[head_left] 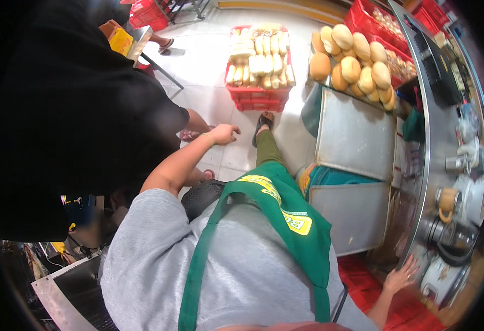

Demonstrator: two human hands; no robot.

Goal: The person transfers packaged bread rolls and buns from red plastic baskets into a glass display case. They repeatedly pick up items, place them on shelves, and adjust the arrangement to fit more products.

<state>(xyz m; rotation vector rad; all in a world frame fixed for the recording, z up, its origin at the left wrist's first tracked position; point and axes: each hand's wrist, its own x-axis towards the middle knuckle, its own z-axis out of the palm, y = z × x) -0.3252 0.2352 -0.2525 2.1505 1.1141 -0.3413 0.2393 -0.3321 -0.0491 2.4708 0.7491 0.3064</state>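
My left hand (224, 134) hangs out in front of my body, above the tiled floor, with its fingers loosely bent. Nothing shows in it. Close beside it on the left is a person in black clothing (87, 110), whose arm comes near my wrist. My right hand (401, 278) is low on the right, its fingers spread and empty, by the edge of the metal counter (421, 212). Whether it touches that edge I cannot tell. A green apron (302, 248) covers my front, over a grey shirt.
Ahead on the floor stands a red crate (259, 99) heaped with long bread rolls (261, 52). Round bread loaves (358, 60) lie to its right, beyond grey metal trays (356, 132). Jars and a brown-banded mug (447, 201) stand along the counter. More red crates (363, 19) hold bagged bread.
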